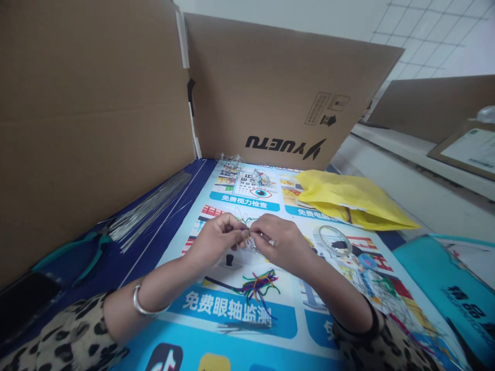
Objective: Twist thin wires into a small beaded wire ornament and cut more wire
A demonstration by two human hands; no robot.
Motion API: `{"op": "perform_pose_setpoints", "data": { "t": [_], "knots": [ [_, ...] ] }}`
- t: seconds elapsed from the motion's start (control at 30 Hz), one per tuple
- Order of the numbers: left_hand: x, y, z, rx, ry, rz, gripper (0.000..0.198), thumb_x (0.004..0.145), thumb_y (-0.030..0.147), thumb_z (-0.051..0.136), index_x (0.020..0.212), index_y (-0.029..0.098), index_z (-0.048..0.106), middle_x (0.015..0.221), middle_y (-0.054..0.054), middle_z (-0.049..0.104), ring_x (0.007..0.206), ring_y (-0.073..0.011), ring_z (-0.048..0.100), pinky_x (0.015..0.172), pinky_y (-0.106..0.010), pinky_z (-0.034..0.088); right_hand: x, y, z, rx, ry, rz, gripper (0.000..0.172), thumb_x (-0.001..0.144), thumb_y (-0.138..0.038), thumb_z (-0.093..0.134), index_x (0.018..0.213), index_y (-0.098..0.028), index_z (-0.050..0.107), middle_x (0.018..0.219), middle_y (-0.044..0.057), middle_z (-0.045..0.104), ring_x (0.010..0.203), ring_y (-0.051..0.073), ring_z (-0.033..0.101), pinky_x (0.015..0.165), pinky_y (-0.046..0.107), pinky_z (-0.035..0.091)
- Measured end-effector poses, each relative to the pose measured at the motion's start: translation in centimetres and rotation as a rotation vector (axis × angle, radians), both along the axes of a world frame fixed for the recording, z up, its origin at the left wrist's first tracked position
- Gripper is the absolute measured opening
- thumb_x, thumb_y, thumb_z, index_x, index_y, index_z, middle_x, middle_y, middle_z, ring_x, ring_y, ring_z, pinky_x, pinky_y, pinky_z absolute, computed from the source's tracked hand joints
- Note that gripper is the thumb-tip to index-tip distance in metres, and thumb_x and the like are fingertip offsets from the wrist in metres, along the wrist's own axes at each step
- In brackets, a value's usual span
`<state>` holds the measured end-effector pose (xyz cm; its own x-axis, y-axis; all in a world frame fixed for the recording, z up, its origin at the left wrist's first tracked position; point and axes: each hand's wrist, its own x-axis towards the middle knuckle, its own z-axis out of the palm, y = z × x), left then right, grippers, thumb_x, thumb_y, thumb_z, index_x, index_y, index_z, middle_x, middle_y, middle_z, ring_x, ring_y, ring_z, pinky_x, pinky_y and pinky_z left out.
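Observation:
My left hand and my right hand meet over a printed poster on the table. Both pinch a small tangle of thin wire between their fingertips. The fingers of both hands are closed on it. A silver bangle circles my left wrist, and a ring shows on my right hand. Just below the hands lies a bundle of coloured threads. A small black piece sits on the poster under my left hand.
Tall cardboard panels wall off the left and back. A sheaf of straight metal wires and teal-handled pliers lie at left. At right lie a yellow bag, a roll of clear tape and a teal bag. A small bag of beads rests at the back.

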<state>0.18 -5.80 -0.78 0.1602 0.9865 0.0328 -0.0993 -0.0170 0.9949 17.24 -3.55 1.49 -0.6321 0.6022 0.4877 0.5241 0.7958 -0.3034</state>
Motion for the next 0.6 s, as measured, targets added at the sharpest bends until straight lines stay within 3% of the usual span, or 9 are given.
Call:
{"op": "perform_pose_setpoints", "data": {
  "t": [0.13,0.2,0.27,0.37,0.47,0.6],
  "knots": [
    [0.1,-0.1,-0.1,-0.041,-0.022,0.026,0.019,0.069,0.025,0.066,0.068,0.015,0.05,0.059,0.003,0.056,0.048,-0.0059,0.046,0.047,-0.02,0.037,0.2,0.1,-0.1,0.003,-0.002,0.04,0.013,0.081,-0.016,0.048,0.078,-0.018,0.061,0.08,0.004,0.063,0.075,0.014,0.057,0.066,0.025,0.044],
    [0.1,0.0,-0.2,0.015,0.046,0.039,0.015,0.07,0.021,0.064,0.068,0.016,0.049,0.064,0.002,0.058,0.05,-0.0061,0.047,0.048,-0.02,0.038,0.4,0.2,-0.1,-0.015,-0.006,0.067,0.012,0.081,-0.017,0.049,0.078,-0.019,0.061,0.082,0.004,0.063,0.077,0.014,0.057,0.066,0.026,0.044],
    [-0.1,0.0,-0.3,0.172,0.201,0.065,0.009,0.071,0.015,0.059,0.068,0.016,0.05,0.07,0.0,0.06,0.057,-0.0083,0.052,0.052,-0.022,0.04,0.4,0.2,0.0,-0.05,0.008,0.075,0.01,0.08,-0.018,0.052,0.078,-0.019,0.061,0.085,0.003,0.063,0.079,0.014,0.057,0.067,0.026,0.044],
    [-0.5,-0.1,-0.2,0.564,0.489,0.115,0.01,0.072,0.008,0.054,0.068,0.017,0.053,0.073,-0.001,0.061,0.074,-0.0127,0.056,0.067,-0.027,0.044,0.3,0.2,0.1,-0.121,0.041,0.041,0.008,0.081,-0.018,0.053,0.077,-0.02,0.06,0.083,0.002,0.063,0.075,0.013,0.057,0.066,0.025,0.043],
    [-0.7,-0.1,-0.2,0.897,0.634,0.11,0.015,0.072,0.003,0.051,0.072,0.017,0.054,0.076,-0.001,0.062,0.078,-0.0131,0.056,0.073,-0.029,0.046,0.3,0.3,0.0,-0.157,0.055,-0.018,0.01,0.08,-0.015,0.051,0.079,-0.02,0.06,0.08,0.0,0.064,0.07,0.012,0.056,0.064,0.024,0.042],
    [-1.0,0.1,-0.8,1.058,0.714,0.134,0.018,0.075,0.0,0.049,0.079,0.017,0.053,0.08,-0.002,0.063,0.078,-0.0114,0.058,0.069,-0.025,0.049,0.2,0.7,-0.6,-0.165,0.048,-0.038,0.02,0.079,-0.01,0.05,0.09,-0.021,0.063,0.088,0.0,0.067,0.078,0.013,0.06,0.07,0.024,0.044]
  ]
}}
